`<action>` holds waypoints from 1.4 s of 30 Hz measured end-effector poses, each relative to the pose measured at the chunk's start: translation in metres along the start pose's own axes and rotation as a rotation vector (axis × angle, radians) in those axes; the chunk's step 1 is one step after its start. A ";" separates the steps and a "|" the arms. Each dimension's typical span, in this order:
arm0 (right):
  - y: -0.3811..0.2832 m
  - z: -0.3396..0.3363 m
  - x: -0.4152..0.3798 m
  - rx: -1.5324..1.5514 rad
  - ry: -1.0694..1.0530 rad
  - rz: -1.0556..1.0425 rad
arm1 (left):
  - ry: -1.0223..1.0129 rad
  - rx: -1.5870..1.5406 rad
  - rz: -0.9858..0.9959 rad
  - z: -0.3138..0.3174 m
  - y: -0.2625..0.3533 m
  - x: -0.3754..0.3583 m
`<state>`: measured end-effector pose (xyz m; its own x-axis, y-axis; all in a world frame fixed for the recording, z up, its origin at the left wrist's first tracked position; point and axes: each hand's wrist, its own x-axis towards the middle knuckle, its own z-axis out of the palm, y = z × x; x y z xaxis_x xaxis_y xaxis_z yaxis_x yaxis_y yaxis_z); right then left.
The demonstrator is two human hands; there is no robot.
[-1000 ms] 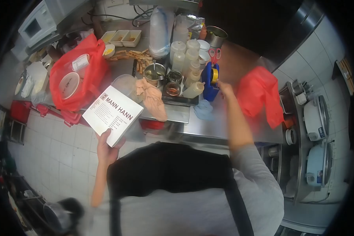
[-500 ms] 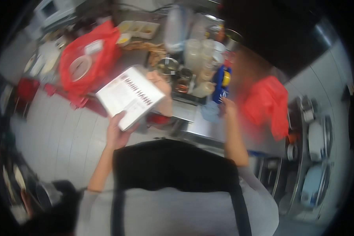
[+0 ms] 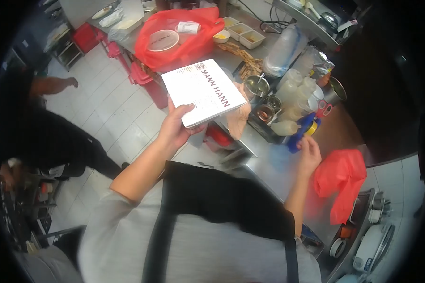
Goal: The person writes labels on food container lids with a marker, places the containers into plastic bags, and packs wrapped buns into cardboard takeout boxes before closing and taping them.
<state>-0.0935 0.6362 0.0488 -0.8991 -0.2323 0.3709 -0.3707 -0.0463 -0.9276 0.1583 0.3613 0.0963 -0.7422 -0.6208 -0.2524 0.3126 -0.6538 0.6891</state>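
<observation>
My left hand (image 3: 177, 123) grips a white box (image 3: 205, 92) printed "MANN HANN" by its near corner, thumb on top. Beyond the box stands an open red plastic bag (image 3: 200, 40) with a round lidded container (image 3: 164, 40) and a white label in it. My right hand (image 3: 310, 152) is raised over the steel counter beside a blue object (image 3: 295, 140) with a yellow roll (image 3: 312, 127); its fingers are curled together, and what they hold, if anything, is too small to make out. Right of that hand lies another red plastic bag (image 3: 341, 177).
Squeeze bottles (image 3: 290, 92), metal pots (image 3: 256, 86), red-handled scissors (image 3: 324, 108) and small white trays (image 3: 251, 38) crowd the counter (image 3: 271, 162). A person in dark clothes (image 3: 47, 132) is at the left. Shelving with white containers (image 3: 372, 247) stands at the lower right.
The view has turned, bringing the other person into sight at the left. My left hand still holds the white box; my right hand has come back slightly from the blue object.
</observation>
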 end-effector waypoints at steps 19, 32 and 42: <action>0.002 0.272 -0.045 -0.180 -0.938 -0.515 | 0.201 0.043 0.051 -0.080 0.013 0.039; -0.041 0.424 -0.145 0.107 -1.005 -0.086 | 0.365 0.032 0.185 -0.264 0.167 0.050; -0.029 0.509 -0.075 -0.015 -1.015 -0.181 | 0.274 -0.138 0.360 -0.278 0.238 0.321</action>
<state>0.1033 0.1601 0.0250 -0.2121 -0.9344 0.2861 -0.4902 -0.1515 -0.8583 0.1589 -0.1139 -0.0101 -0.3942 -0.8978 -0.1965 0.6108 -0.4157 0.6739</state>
